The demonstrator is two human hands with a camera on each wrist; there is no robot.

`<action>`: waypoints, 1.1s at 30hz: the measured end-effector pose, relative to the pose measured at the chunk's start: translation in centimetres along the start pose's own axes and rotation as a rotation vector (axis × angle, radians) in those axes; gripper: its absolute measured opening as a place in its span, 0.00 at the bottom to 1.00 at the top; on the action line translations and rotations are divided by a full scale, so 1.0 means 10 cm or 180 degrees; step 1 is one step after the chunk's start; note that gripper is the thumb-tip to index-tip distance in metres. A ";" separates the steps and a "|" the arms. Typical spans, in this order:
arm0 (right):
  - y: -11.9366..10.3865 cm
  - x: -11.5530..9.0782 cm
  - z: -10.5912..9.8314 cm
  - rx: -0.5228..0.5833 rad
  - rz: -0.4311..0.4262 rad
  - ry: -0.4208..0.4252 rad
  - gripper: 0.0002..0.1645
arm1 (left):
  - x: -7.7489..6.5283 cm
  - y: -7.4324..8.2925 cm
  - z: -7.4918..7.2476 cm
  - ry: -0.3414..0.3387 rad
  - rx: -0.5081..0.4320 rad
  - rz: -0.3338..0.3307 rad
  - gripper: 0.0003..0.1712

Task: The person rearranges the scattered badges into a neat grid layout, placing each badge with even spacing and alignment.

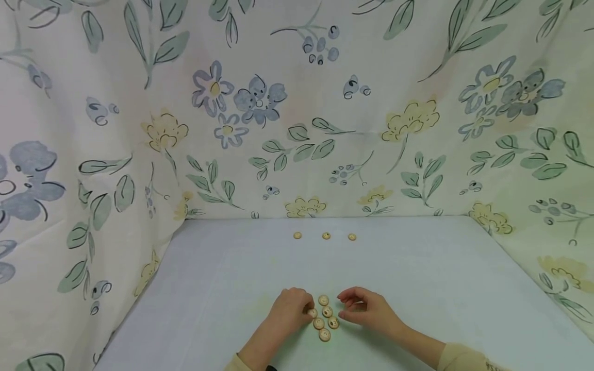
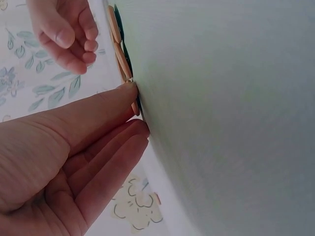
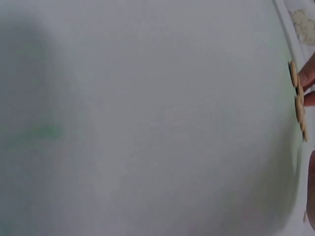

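Observation:
Several small round wooden buttons (image 1: pixel 333 322) lie close together in two slanting lines on the table. My left hand (image 1: pixel 289 310) is at the left side of this group, thumb and fingertips pinching the edge of one wooden button (image 1: pixel 313 313). In the left wrist view, the thumb (image 2: pixel 98 118) and fingers of that hand meet at the button row (image 2: pixel 123 61), seen edge-on. To the right of the group hovers my right hand (image 1: pixel 366 308), fingers loosely bent and apart, holding nothing. The right wrist view shows the buttons (image 3: pixel 299 101) edge-on at its right border.
Three more wooden buttons (image 1: pixel 326 235) sit spaced in a row near the table's back edge. The table (image 1: pixel 223 278) has a pale cloth. Floral fabric (image 1: pixel 306 170) hangs behind it and along both sides.

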State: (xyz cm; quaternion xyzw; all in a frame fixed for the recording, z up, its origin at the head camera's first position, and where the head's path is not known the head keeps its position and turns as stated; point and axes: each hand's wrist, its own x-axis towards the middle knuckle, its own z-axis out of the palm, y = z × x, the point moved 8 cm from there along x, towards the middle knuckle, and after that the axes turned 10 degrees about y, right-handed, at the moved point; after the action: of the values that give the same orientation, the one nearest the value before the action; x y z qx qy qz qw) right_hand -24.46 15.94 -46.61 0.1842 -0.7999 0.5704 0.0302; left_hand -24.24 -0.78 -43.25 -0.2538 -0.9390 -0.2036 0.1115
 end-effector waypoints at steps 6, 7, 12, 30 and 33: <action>-0.09 -0.10 0.10 -0.0135 -0.0407 -0.0043 0.20 | 0.00 -0.01 -0.01 0.0039 -0.0018 0.0015 0.07; -0.10 -0.11 0.11 -0.0184 -0.0450 -0.0044 0.20 | 0.00 -0.01 -0.01 0.0040 -0.0020 0.0019 0.07; -0.13 -0.15 0.18 -0.0423 -0.0603 -0.0048 0.19 | 0.00 -0.01 -0.01 0.0016 -0.0040 0.0022 0.07; -0.12 -0.12 0.28 -0.0551 -0.0755 -0.0149 0.15 | 0.00 -0.01 0.02 -0.0046 -0.0002 -0.0029 0.07; -0.13 -0.11 0.28 -0.0557 -0.0774 -0.0159 0.14 | 0.00 -0.02 0.02 -0.0052 0.0004 -0.0033 0.07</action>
State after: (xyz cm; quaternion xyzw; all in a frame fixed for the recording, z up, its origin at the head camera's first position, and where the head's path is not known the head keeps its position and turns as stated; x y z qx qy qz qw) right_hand -22.51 13.25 -46.67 0.2905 -0.8188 0.4859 0.0952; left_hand -24.38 -0.80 -43.43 -0.2505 -0.9413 -0.2015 0.1029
